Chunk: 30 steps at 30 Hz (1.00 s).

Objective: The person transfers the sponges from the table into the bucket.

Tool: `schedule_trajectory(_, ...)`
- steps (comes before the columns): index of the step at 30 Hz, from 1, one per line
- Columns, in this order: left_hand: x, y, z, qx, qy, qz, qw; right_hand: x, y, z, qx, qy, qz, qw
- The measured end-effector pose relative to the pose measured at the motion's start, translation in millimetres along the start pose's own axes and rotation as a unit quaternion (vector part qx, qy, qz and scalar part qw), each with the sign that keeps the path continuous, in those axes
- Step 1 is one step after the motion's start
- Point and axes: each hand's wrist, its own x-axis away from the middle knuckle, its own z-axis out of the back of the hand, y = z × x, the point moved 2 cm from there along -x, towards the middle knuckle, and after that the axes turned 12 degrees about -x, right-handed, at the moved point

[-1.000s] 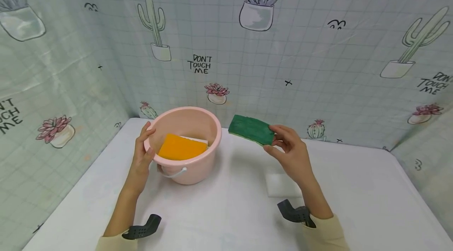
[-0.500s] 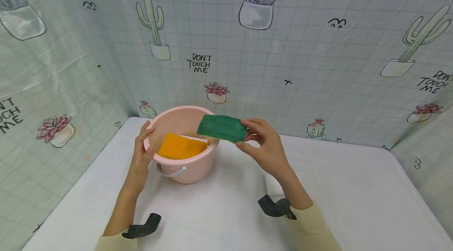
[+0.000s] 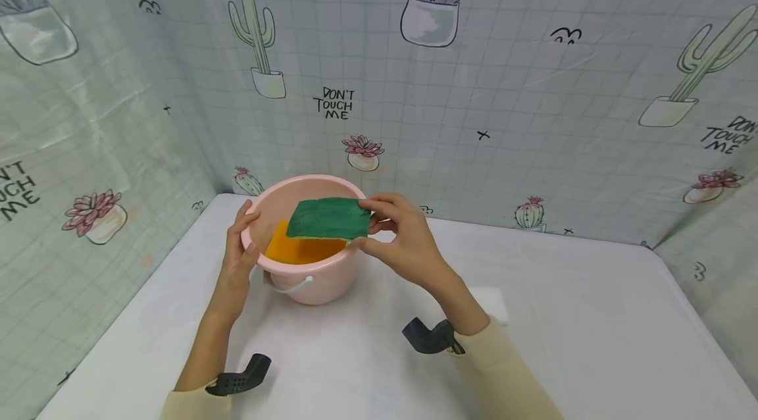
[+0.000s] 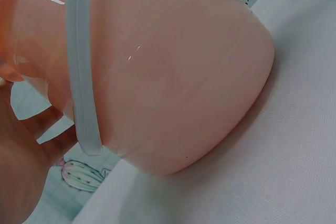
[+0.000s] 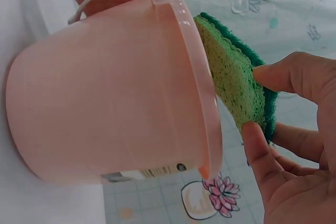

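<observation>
A pink bucket (image 3: 326, 285) stands on the table at left of centre in the head view. My left hand (image 3: 235, 268) grips its left rim, fingers outside and thumb towards the front. Between the thumb and fingers of my right hand (image 3: 405, 242) is a scouring sponge (image 3: 326, 218), pinched by its right end. Its dark green scouring side faces up, and the right wrist view shows the yellow-green porous side (image 5: 231, 74). The sponge is held over the bucket's mouth. Inside lies an orange block (image 3: 304, 252), partly covered from view by the sponge.
On the white table (image 3: 592, 315), a flat white piece (image 3: 490, 303) lies behind my right forearm, partly hidden. The bucket's pale handle (image 4: 81, 66) hangs down its side. A patterned cloth (image 3: 414, 91) rises behind the table.
My right hand has carried the sponge leftward, from right of the bucket to over its mouth. The left hand and bucket have stayed in place.
</observation>
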Motion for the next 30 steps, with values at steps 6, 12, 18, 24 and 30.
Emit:
schedule_trajectory(6, -0.6, -0.8, 0.8, 0.012, 0.001, -0.013, 0.9998, -13.3, -3.3, -15.2, 0.026, -0.038, -0.013, 0.999)
schedule_trajectory(12, -1.3, -2.9, 1.2, 0.025, -0.004, -0.032, 0.9992, -20.9, -5.0, -29.2, 0.069, -0.065, -0.026, 0.995)
schedule_trajectory(18, -1.0, -4.9, 0.4, 0.032, -0.008, -0.039, 0.9987, -23.0, -5.3, -38.2, 0.062, -0.080, -0.034, 0.994)
schedule_trajectory(24, -0.3, -4.2, -0.2, 0.027, -0.007, -0.037, 0.9989, -25.0, -6.8, -42.2, 0.080, -0.094, -0.042, 0.991)
schedule_trajectory(30, -0.3, -4.8, 0.6, 0.012, -0.001, -0.033, 0.9994, -28.5, -5.8, -45.4, 0.111, -0.119, -0.052, 0.985)
